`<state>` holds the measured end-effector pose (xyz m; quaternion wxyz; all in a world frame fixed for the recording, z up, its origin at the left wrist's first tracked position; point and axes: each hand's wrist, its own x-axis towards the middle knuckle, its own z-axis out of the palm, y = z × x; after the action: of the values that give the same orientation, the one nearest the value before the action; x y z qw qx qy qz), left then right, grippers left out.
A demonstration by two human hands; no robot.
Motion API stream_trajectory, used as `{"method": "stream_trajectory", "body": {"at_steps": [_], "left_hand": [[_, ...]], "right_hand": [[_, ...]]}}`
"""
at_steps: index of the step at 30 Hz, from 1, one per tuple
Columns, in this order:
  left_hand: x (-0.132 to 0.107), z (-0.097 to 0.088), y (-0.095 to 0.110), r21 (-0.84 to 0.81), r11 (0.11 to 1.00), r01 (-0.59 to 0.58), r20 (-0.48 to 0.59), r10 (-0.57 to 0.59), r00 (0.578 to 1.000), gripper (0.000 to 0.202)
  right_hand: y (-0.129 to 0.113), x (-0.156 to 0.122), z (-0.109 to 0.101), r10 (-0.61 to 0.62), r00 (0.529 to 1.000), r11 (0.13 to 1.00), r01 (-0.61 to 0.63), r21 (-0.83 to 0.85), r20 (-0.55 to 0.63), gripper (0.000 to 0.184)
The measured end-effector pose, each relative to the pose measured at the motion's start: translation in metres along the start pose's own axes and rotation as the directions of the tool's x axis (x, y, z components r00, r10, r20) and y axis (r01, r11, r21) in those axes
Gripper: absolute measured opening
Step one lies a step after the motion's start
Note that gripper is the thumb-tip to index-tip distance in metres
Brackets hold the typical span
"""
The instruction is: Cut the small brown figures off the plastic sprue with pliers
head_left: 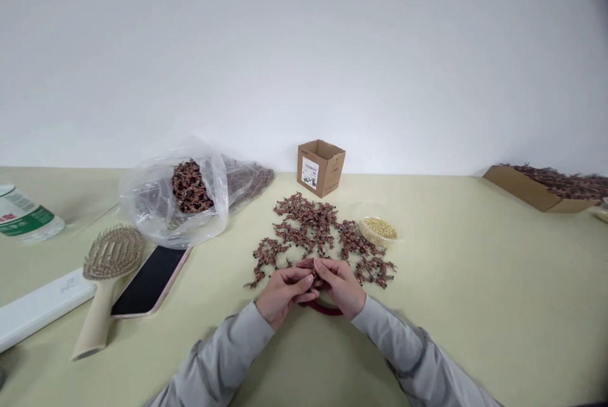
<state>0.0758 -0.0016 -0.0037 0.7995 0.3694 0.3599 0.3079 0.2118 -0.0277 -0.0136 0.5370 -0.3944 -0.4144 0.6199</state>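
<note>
Low in the centre of the frame, the left hand [284, 298] and right hand [341, 287] met above the counter [479, 306], both grips clenched on one small brown piece [311, 271], with a red cord [323, 310] just beneath. Beyond lay a spread of brown pieces [304, 230], a tub of grain [377, 231] at its right edge. At left were a white case [42, 309], a phone [149, 280] and a hairbrush [111, 261]; farther off, a bottle [28, 214], a plastic bag [173, 195] of pieces, a carton [321, 168] at top centre, and a box [534, 190] of pieces at upper right.

Head-worn view, facing forward and down.
</note>
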Motion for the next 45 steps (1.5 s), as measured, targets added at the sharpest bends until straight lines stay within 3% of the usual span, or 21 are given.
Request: {"method": "stream_trajectory", "body": {"at_steps": [19, 33, 45], "left_hand": [[0.000, 0.004, 0.004, 0.014, 1.000, -0.024, -0.015, 0.024, 1.000, 0.027], [-0.001, 0.006, 0.006, 0.101, 0.992, -0.074, 0.021, 0.072, 0.997, 0.027], [-0.001, 0.006, 0.008, 0.101, 0.987, -0.128, 0.044, 0.125, 0.991, 0.027]], "right_hand": [[-0.007, -0.001, 0.008, 0.025, 0.999, 0.990, -0.020, 0.140, -0.035, 0.035], [-0.009, 0.001, 0.007, 0.099, 0.992, 0.951, -0.073, 0.301, -0.072, 0.023], [-0.010, 0.001, 0.004, 0.020, 1.000, 0.952, -0.014, 0.306, -0.017, 0.027]]}}
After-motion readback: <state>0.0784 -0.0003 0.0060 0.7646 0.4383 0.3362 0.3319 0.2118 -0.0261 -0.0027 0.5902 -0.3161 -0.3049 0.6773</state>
